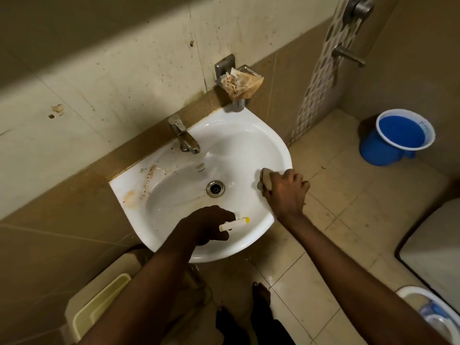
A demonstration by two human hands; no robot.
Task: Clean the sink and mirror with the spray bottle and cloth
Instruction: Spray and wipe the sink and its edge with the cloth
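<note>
Head view: I look down on a white sink [251, 135] fixed to a tiled wall, with both my bare arms reaching in.
Left hand [204, 226]: my grip is closed around the spray bottle [235, 223] — only its white head and yellow nozzle tip show, and the nozzle points to the right, over the front part of the basin.
Right hand [286, 192]: my grip is closed on the cloth [265, 180], a small brownish bundle, and presses it on the right rim of the sink.
Cloth position: it shows just past my fingers, touching the rim, toward the inside of the basin.
Sink state: the right side looks white and shiny; the left back corner has brown stains and dark specks.
Drain [215, 188]: in the middle of the basin, between my two hands.
Tap [184, 136]: metal, at the back rim, spout over the basin.
Soap holder [225, 68]: on the wall above the back right corner, with a crumpled brownish wrapper [242, 85] in it.
Mirror: I cannot see it from here.
Floor: beige tiles — a blue bucket [395, 138] stands well apart to the right of the sink.
Feet [260, 292]: bare, on the floor below the sink.
</note>
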